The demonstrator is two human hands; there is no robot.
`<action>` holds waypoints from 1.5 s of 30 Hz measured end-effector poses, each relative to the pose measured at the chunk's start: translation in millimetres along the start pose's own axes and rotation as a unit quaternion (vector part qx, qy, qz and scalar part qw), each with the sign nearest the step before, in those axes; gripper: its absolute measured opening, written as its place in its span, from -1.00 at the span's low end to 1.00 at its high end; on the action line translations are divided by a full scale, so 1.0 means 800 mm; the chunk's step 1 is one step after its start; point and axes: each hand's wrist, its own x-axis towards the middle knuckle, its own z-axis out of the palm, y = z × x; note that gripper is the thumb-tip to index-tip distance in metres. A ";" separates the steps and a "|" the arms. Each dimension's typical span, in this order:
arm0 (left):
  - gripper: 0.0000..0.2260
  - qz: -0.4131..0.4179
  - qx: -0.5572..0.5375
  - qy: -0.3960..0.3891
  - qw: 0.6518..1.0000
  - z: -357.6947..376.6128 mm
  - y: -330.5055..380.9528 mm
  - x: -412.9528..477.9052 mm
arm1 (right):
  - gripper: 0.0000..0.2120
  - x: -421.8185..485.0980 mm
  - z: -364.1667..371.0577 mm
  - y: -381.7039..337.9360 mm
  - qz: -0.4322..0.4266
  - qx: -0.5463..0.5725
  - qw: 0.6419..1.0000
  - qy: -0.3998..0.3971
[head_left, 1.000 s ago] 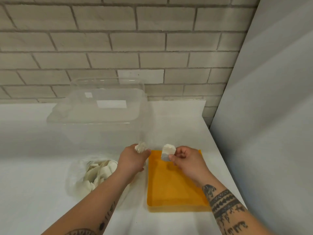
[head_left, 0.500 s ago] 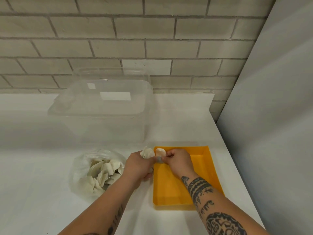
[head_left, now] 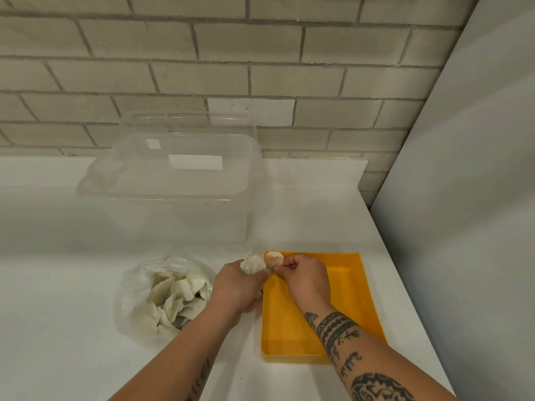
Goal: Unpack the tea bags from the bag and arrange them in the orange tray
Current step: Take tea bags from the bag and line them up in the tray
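An orange tray (head_left: 353, 287) lies on the white counter, right of centre. A clear plastic bag (head_left: 136, 290) full of pale tea bags (head_left: 176, 299) sits to its left. My left hand (head_left: 237, 287) is closed around a small bunch of tea bags (head_left: 254, 264), just beside the tray's left rim. My right hand (head_left: 304, 280) pinches a single tea bag (head_left: 273, 258) over the tray's far left corner. The two hands nearly touch at the fingertips. The tray floor that shows holds nothing; my right forearm hides part of it.
A large clear plastic tub (head_left: 173, 180) with a lid stands behind the bag and tray, against a brick wall. A grey panel (head_left: 463, 198) rises along the right edge of the counter (head_left: 58, 328), close to the tray.
Both hands have dropped from above the tray to its far left corner and come together. The camera has shifted, so the tray and bag now sit further from the bottom edge.
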 end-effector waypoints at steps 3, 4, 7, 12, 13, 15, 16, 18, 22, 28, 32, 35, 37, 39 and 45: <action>-0.84 -0.005 0.004 0.005 1.000 0.000 0.000 0.001 | -0.81 -0.002 0.000 -0.001 0.011 -0.017 1.000 0.010; -0.83 -0.005 0.004 0.006 1.000 0.001 0.000 0.001 | -0.80 -0.002 -0.002 -0.001 0.014 -0.020 1.000 0.012; -0.82 -0.004 -0.005 0.006 1.000 0.001 0.000 0.000 | -0.80 -0.001 -0.010 0.002 0.025 -0.034 0.999 0.002; -0.75 -0.007 -0.063 0.015 0.998 -0.003 0.014 -0.009 | -0.92 -0.016 -0.043 -0.004 -0.002 -0.007 1.000 -0.021; -0.71 -0.010 -0.099 0.009 0.995 -0.006 0.018 -0.012 | -0.93 -0.022 -0.051 -0.007 -0.016 0.009 1.000 -0.020; -0.66 -0.016 -0.165 -0.009 0.986 -0.011 0.030 -0.024 | -0.94 -0.038 -0.063 -0.018 -0.043 0.051 0.998 -0.018; -0.64 -0.020 -0.187 -0.024 0.982 -0.013 0.038 -0.032 | -0.94 -0.047 -0.069 -0.026 -0.053 0.077 0.995 -0.019; -0.55 -0.030 -0.210 -0.063 0.975 -0.014 0.050 -0.050 | -0.95 -0.063 -0.075 -0.045 -0.066 0.134 0.988 -0.031; -0.39 -0.023 -0.183 -0.130 0.974 -0.008 0.064 -0.074 | -0.83 -0.077 -0.073 -0.070 -0.048 0.193 0.978 -0.059; -0.54 0.006 -0.117 -0.139 0.983 -0.014 0.066 -0.084 | -0.87 -0.070 -0.071 -0.068 -0.032 0.188 0.981 -0.022; -0.74 0.019 -0.123 -0.138 0.983 -0.023 0.054 -0.078 | -0.88 -0.068 -0.073 -0.063 -0.027 0.218 0.975 -0.024; -0.77 0.022 -0.161 -0.123 0.979 -0.022 0.052 -0.075 | -0.93 -0.067 -0.077 -0.060 -0.027 0.250 0.966 -0.060; -0.77 0.021 -0.167 -0.119 0.978 -0.021 0.051 -0.074 | -0.95 -0.069 -0.079 -0.059 -0.028 0.253 0.962 -0.098; -0.75 0.016 -0.166 -0.124 0.978 -0.021 0.050 -0.071 | -0.95 -0.069 -0.079 -0.057 -0.028 0.246 0.963 -0.109; -0.73 -0.002 -0.188 -0.135 0.973 -0.022 0.045 -0.061 | -0.97 -0.060 -0.077 -0.055 -0.013 0.254 0.962 -0.095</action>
